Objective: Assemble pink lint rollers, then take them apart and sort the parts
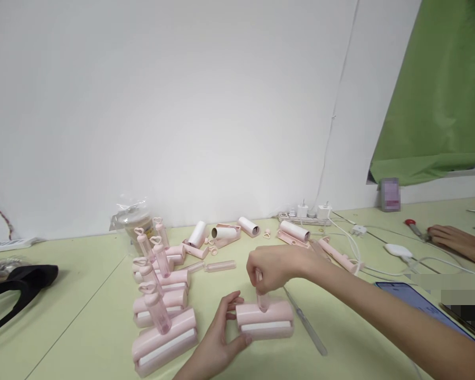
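A pink lint roller point(265, 316) with a white roll showing in its slot sits on the table in front of me. My right hand point(277, 264) is closed around its upright clear-pink handle, hiding the handle's top. At the roller's left end, my left hand point(224, 332) grips the case, thumb at the front and fingers behind. To the left stands a row of similar lint rollers with handles up, the nearest point(164, 340) close to my left wrist. A thin grey tool point(311, 330) lies to the right of the held roller.
Along the wall lie white paper rolls point(198, 234), open pink cases point(227, 236) and loose handle pieces point(220, 266). A power strip point(304, 215) with cables spreads rightward. A phone point(415, 306) lies beneath my right forearm. Another person's hand point(453, 240) rests at far right.
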### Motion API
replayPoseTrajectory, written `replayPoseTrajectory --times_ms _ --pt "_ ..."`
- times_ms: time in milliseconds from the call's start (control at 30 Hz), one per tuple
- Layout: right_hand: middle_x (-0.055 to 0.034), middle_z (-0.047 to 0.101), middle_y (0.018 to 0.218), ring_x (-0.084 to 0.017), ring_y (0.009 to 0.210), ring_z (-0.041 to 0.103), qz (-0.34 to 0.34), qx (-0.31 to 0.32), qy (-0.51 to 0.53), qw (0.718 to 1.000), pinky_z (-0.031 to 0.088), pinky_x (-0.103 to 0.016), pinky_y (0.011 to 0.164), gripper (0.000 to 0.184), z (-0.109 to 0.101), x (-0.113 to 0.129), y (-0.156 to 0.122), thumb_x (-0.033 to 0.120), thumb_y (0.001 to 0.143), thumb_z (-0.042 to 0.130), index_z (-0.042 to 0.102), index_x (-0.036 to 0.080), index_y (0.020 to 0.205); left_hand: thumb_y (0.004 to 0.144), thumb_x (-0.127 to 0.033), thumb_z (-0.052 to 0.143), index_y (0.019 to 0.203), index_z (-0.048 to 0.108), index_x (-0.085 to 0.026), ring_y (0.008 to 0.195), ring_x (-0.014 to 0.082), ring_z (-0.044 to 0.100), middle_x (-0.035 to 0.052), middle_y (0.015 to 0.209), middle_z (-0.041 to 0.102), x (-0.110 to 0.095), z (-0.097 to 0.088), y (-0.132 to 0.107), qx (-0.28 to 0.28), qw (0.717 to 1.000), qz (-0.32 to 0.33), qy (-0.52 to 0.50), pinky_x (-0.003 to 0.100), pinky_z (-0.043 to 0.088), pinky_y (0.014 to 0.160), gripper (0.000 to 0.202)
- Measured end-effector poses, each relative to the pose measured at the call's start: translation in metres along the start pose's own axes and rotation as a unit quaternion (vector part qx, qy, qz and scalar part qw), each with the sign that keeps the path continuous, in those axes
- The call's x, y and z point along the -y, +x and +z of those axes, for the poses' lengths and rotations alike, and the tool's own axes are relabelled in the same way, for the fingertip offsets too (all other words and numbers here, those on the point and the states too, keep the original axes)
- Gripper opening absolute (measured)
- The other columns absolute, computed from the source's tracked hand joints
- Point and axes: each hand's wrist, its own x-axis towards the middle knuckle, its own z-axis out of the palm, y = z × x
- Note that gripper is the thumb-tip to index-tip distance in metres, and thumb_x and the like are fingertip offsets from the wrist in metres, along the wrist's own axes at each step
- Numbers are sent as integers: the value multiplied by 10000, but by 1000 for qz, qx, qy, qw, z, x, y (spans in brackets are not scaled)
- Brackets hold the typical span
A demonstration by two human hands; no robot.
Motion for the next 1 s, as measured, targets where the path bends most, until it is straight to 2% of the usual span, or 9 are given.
replayPoseTrajectory --times_ms 133,367,467,567,633,700,767,900,1000 --pt "9 558 422 -127 391 517 13 18 20 1000 351 -203 376 135 5 2 0 236 585 529 636 157 610 712 -217 588 1252 253 -236 1070 186 426 73 1197 421 2 1 0 -2 1000 5 -1 320 279 955 636" --pt "-73 609 472 -109 297 449 48 -55 24 997 337 -232 369 220 32 6 -9 174 648 445 637 98 572 677 -168 595 1230 285 -240 1051 187 443 58 1158 459 0 3 1 -16 1000 -8 3 313 299 942 638" --pt "-88 661 650 -112 348 502 36 -95 57 993 356 -227 407 252 34 1 -16 249 692 493 634 103 841 687 -150 573 1234 275 -243 1063 183 426 51 1166 450 -1 2 0 -11 1000 -1 13 314 279 954 631" --pt "-5 641 584 -115 361 523 -3 -22 188 982 389 -221 446 529 24 -19 -16 461 741 497 431 177 1182 701 -171 577 1237 264 -242 1078 187 402 57 1186 425 -2 0 -1 6 1000 8 23 323 266 962 625" --pt "29 588 475 -113 352 520 -22 2 245 969 415 -235 489 541 19 -38 -3 560 791 362 453 170 1154 711 -191 578 1241 257 -240 1082 188 394 63 1191 409 -3 -1 -2 16 999 13 31 325 264 961 622" --pt "-15 609 556 -120 455 564 -20 -126 218 967 429 -242 547 490 23 -56 21 534 823 326 574 131 950 726 -199 566 1248 248 -234 1083 186 392 68 1187 401 -2 -1 -1 23 999 24 41 326 257 964 612" --pt "-83 627 802 -161 631 590 9 -197 195 961 435 -286 607 422 35 -71 50 469 803 443 535 114 1011 735 -200 554 1251 246 -221 1080 188 394 75 1182 403 -1 -2 -1 27 998 37 50 331 252 966 601" --pt "-52 584 950 -156 784 567 23 -227 187 955 446 -345 713 251 73 -88 89 333 794 545 554 138 952 725 -171 530 1263 233 -215 1093 195 397 78 1200 402 3 -2 -2 28 997 34 59 337 254 972 616" --pt "-30 593 869 -150 767 564 20 -273 211 938 450 -343 712 194 85 -94 86 293 809 526 559 136 918 656 -94 519 1292 183 -239 1222 220 251 67 1324 280 -5 -4 -4 10 997 19 67 361 173 1020 734"
